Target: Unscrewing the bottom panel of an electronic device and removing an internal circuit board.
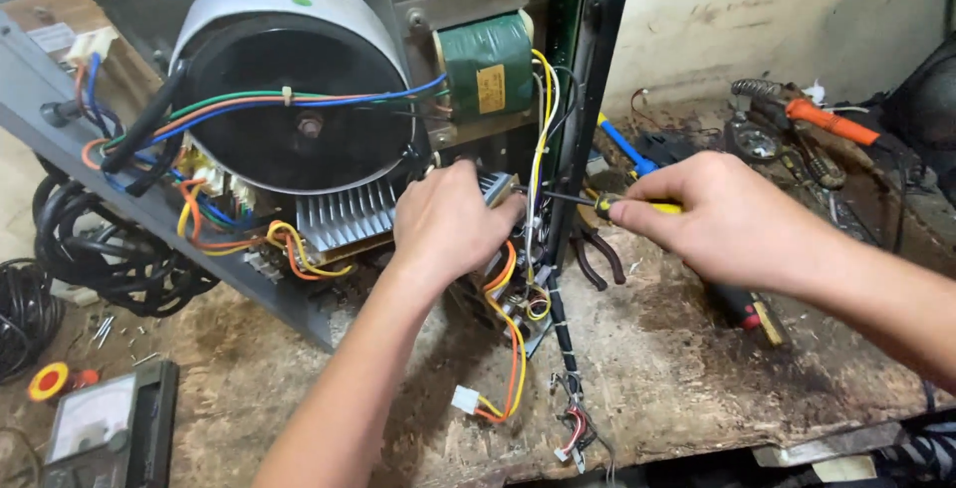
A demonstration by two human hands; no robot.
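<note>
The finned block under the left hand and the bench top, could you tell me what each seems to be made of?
Finned block: bare metal, likely aluminium, with bright silvery parallel fins. Bench top: probably chipboard or plywood, brown, stained and flaking at its front edge. The left hand rests beside the fins.

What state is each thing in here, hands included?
Left hand: closed on the finned heatsink, inside the cabinet.
Right hand: gripping the yellow-handled screwdriver.
Yellow-handled screwdriver: level, tip pointing into the cabinet.
Finned heatsink: held at its right end.
Metal cabinet: open, wiring exposed.
White connector: unplugged, lying on the bench.
Pliers: lying on the bench, untouched.
Analog meter: lying face up.
</note>
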